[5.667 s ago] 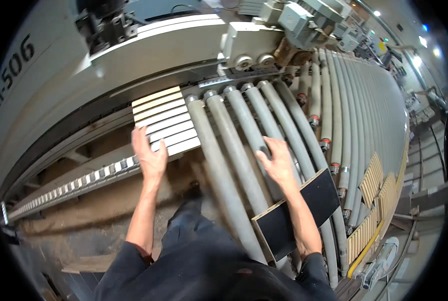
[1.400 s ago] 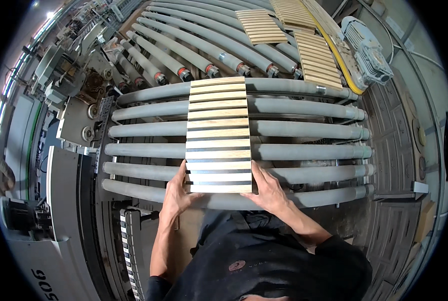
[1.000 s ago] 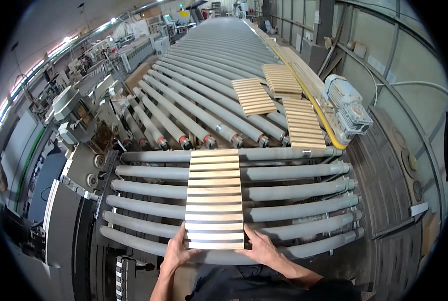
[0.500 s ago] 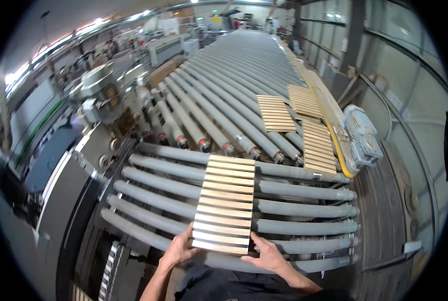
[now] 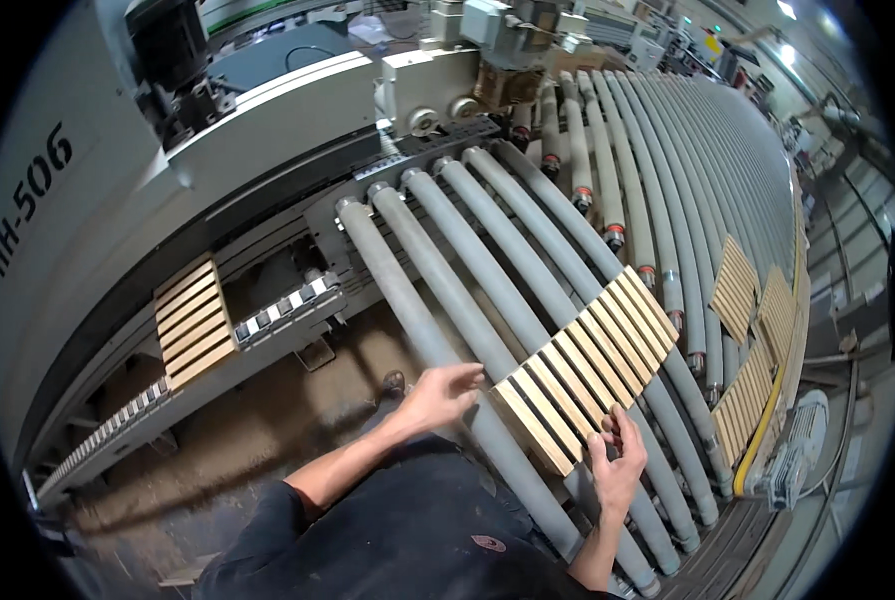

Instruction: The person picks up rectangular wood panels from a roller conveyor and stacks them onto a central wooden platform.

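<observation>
A pale slatted wooden panel with dark gaps between its slats lies across the grey rollers in front of me. Beside its near left corner is my left hand, fingers stretched out, holding nothing and apart from the wood. My right hand is at the panel's right long edge, with its bent fingertips at the wood and thumb and fingers apart. It does not close round the panel.
Another slatted panel rests on a chain conveyor beside the large grey machine at left. More panels lie on the rollers at right, near a yellow pipe and a grey motor. The roller conveyor runs far ahead.
My view has turned left toward the machine and chain conveyor. My left hand has come away from the panel's side, while my right hand stays by its right edge.
</observation>
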The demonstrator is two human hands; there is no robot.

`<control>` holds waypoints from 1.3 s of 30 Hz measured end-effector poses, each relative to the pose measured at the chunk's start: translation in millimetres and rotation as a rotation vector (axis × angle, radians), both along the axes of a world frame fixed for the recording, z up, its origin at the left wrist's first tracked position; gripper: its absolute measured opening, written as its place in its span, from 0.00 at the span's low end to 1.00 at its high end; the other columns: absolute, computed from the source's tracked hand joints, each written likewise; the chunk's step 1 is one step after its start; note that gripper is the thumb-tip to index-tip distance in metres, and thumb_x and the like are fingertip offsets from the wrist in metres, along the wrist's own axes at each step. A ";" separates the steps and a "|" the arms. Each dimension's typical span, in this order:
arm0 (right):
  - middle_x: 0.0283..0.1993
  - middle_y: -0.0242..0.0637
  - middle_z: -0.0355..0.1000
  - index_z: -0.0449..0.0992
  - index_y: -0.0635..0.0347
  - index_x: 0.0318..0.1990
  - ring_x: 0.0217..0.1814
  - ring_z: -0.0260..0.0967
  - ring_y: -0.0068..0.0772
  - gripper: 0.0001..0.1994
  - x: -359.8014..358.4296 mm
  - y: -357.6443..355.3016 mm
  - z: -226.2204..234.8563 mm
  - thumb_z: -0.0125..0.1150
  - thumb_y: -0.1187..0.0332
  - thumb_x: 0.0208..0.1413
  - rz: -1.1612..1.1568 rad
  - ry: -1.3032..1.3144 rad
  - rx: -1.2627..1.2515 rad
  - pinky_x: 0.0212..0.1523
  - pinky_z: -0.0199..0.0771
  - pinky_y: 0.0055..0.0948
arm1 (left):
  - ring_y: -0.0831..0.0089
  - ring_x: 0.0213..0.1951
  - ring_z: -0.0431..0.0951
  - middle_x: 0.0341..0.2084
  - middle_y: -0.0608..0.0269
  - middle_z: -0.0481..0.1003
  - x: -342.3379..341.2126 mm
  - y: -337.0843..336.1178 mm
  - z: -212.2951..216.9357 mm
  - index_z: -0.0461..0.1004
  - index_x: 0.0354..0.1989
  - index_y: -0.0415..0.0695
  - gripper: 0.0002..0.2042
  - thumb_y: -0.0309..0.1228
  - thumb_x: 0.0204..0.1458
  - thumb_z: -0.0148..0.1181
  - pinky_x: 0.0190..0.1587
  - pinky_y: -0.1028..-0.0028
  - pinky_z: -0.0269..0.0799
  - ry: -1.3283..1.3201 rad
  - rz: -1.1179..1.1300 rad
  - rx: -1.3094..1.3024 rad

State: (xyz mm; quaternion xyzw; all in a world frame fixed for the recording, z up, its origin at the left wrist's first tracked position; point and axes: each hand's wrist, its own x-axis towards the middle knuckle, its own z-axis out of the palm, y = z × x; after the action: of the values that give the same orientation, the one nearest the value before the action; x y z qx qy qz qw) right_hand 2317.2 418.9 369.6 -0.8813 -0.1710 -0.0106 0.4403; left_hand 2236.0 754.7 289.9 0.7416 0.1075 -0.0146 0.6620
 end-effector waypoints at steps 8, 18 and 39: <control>0.63 0.55 0.78 0.76 0.69 0.68 0.60 0.80 0.51 0.29 37.8 72.2 31.9 0.75 0.73 0.60 0.244 -0.101 -0.099 0.58 0.85 0.42 | 0.69 0.55 0.85 0.56 0.52 0.84 -23.5 50.0 1.8 0.77 0.66 0.33 0.24 0.24 0.61 0.65 0.59 0.68 0.82 -0.119 0.393 0.034; 0.64 0.58 0.78 0.79 0.69 0.64 0.68 0.74 0.59 0.28 143.6 215.1 39.2 0.75 0.60 0.61 0.648 -0.271 -0.164 0.71 0.73 0.47 | 0.43 0.78 0.60 0.76 0.35 0.63 -80.8 251.6 -5.8 0.65 0.75 0.32 0.34 0.26 0.59 0.66 0.80 0.55 0.55 -0.189 1.254 0.811; 0.67 0.64 0.73 0.72 0.74 0.69 0.70 0.65 0.65 0.37 237.0 452.5 -72.1 0.71 0.51 0.63 0.701 -0.245 -0.135 0.74 0.66 0.55 | 0.36 0.78 0.59 0.73 0.26 0.64 37.4 292.8 -57.0 0.66 0.72 0.26 0.36 0.33 0.57 0.68 0.81 0.49 0.52 0.084 0.937 0.769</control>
State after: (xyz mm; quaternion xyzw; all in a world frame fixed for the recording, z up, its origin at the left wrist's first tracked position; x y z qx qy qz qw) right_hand 2554.2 871.3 297.5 -0.7885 -0.5140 0.0465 0.3345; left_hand 2273.4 1047.5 232.9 0.8002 0.4462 0.2890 0.2775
